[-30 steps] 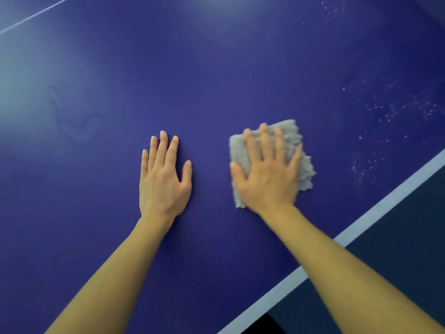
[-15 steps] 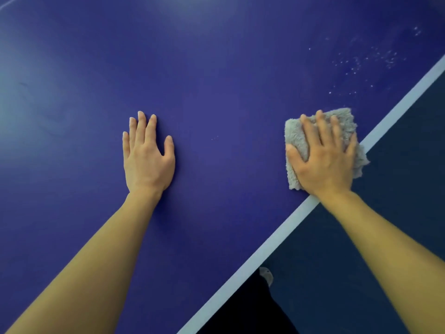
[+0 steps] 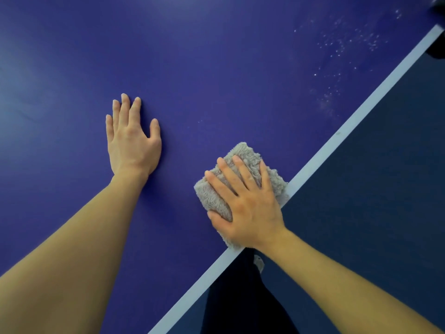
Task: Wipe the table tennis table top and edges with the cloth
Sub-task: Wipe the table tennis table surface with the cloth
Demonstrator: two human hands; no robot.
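Note:
The blue table tennis table top [image 3: 216,68] fills most of the view, and its white edge line [image 3: 342,131] runs diagonally from top right to bottom centre. A folded grey fluffy cloth [image 3: 243,155] lies right at that edge. My right hand [image 3: 245,203] presses flat on the cloth with straight, spread fingers. My left hand [image 3: 132,138] rests flat on the bare blue surface to the left, fingers straight and together. White dust specks [image 3: 346,44] dot the top near the far right edge.
Beyond the white line lies the dark blue floor [image 3: 385,189]. My dark trouser leg [image 3: 240,297] and a shoe tip [image 3: 258,261] show below the table edge. A dark object [image 3: 437,47] sits at the table's top right corner.
My right hand has slid the cloth from the middle of the top out to the white edge line, then back along that edge toward me. My left hand stays flat on the table.

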